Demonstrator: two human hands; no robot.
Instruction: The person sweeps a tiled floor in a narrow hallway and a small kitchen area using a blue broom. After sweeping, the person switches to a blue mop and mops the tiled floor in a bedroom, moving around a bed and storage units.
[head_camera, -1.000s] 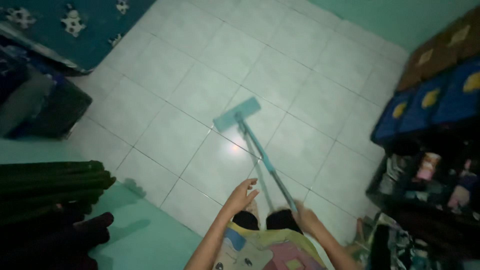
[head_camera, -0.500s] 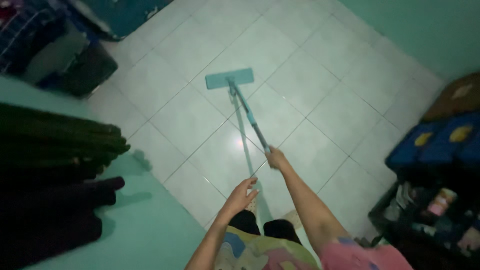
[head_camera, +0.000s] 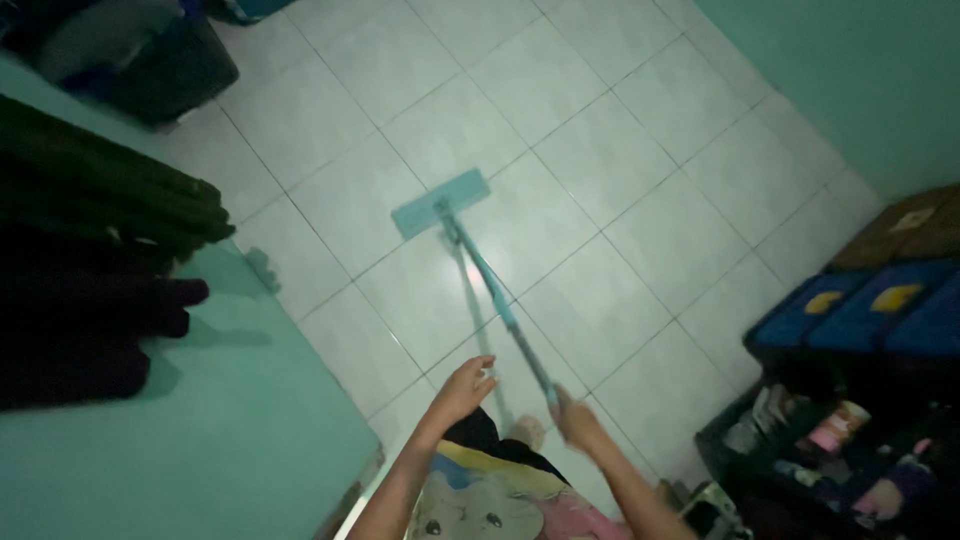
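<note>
Using the flat teal mop with its rectangular head and long thin pole (head_camera: 478, 262) as the anchor here. Its head sits flat on the pale square-tiled floor (head_camera: 620, 150), roughly mid-room, and the pole slants back toward the person.

Far to the mop's left there's a stack of dark folded cloth (head_camera: 90, 270) sitting on a green-painted surface (head_camera: 200, 420), with bits hanging over the edge. A wide sideways swing of the pole could probably snag that overhang and drag it down.

Nearer the pole, on its left side, the left hand (head_camera: 462, 388) is loose, fingers half spread. It looks like it's beside the handle rather than wrapped on it, though it's dim and blurry so I can't say for sure.

Just right of that, the right hand (head_camera: 577, 421) is closed around the pole's lower end, so it looks like the only firm hold. With one hand steering, the head could twist or skid on the glossy tile, I'd guess, and there's a bare foot (head_camera: 527, 432) right under the handle that could get clipped.

Well right of the mop: dark blue storage boxes with yellow patches (head_camera: 865, 310) and a cluttered dark rack of small containers (head_camera: 830, 450). A back-pull angled that way risks knocking stuff off.
</note>
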